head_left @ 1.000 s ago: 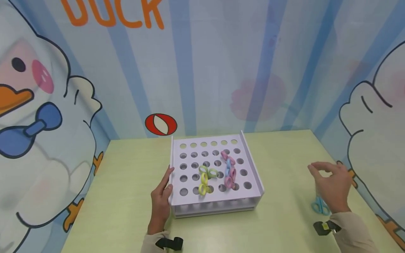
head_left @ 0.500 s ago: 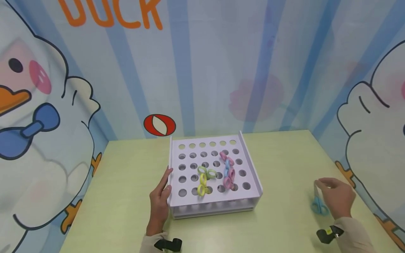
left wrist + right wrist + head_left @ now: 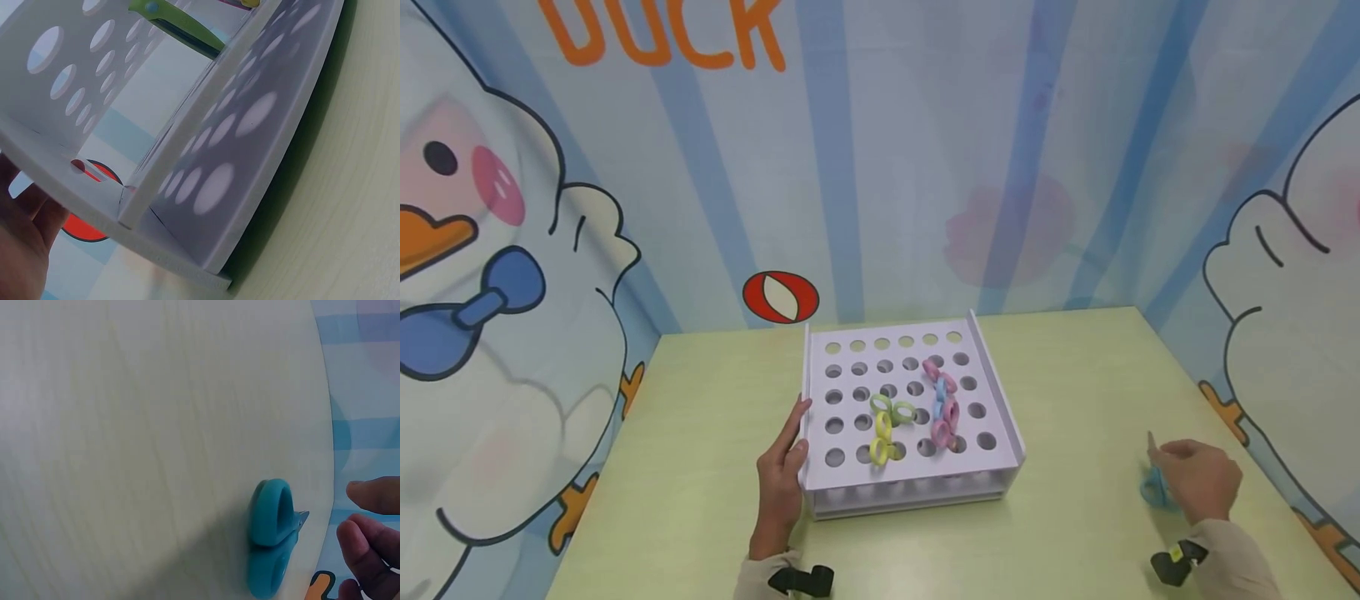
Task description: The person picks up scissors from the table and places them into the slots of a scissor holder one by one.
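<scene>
A white rack [image 3: 857, 392] with rows of round holes stands on the table, and my left hand [image 3: 780, 487] rests against its left side. In the left wrist view the fingers [image 3: 50, 215] touch the outside of the side panel. Green scissors [image 3: 892, 410], yellow scissors [image 3: 882, 437], blue scissors [image 3: 940, 396] and pink scissors [image 3: 946, 423] sit in the rack, handles up. At the right, light-blue scissors [image 3: 272, 531] lie on the table. Above them hovers my right hand [image 3: 1201, 482], thumb and fingers apart, holding nothing, partly covering them in the head view.
The pale yellow table [image 3: 1067, 392] reaches back to a blue-striped cloth backdrop [image 3: 895, 167] printed with cartoon ducks. The rack has a raised side panel [image 3: 997, 387] on its right.
My right hand has come down and a little toward me, over the light-blue scissors. The left hand and the rack have stayed in place.
</scene>
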The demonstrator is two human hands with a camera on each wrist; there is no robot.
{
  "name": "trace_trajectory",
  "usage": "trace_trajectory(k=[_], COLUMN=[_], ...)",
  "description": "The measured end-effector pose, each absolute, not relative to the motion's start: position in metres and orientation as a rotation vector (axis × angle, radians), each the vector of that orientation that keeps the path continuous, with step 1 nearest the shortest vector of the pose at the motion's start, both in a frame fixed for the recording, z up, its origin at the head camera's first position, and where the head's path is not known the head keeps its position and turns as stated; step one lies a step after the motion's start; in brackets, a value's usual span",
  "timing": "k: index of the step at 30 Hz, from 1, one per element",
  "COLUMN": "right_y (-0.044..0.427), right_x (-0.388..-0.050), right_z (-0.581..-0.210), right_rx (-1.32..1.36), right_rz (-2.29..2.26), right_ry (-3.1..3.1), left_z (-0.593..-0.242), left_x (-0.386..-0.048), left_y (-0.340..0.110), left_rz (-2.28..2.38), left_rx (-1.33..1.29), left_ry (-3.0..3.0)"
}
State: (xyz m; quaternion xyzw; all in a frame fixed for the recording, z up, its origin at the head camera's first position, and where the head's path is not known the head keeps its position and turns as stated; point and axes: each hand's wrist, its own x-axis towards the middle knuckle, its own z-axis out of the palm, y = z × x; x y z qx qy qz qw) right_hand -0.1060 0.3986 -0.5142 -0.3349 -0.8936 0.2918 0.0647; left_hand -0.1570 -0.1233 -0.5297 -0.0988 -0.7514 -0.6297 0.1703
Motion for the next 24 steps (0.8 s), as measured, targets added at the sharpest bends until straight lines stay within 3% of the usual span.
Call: trace_trajectory(k=[24], right_y=[0.401], right_x=[-0.105], right_z=[-0.535], right_rx=[-1.085], right_rz=[0.714], right_ry=[-2.865], left_z=[-0.529], left_x=[-0.156], left_y=[-0.123], left_rz=[-1.801], left_rx=[-0.251], left_ry=[-2.141])
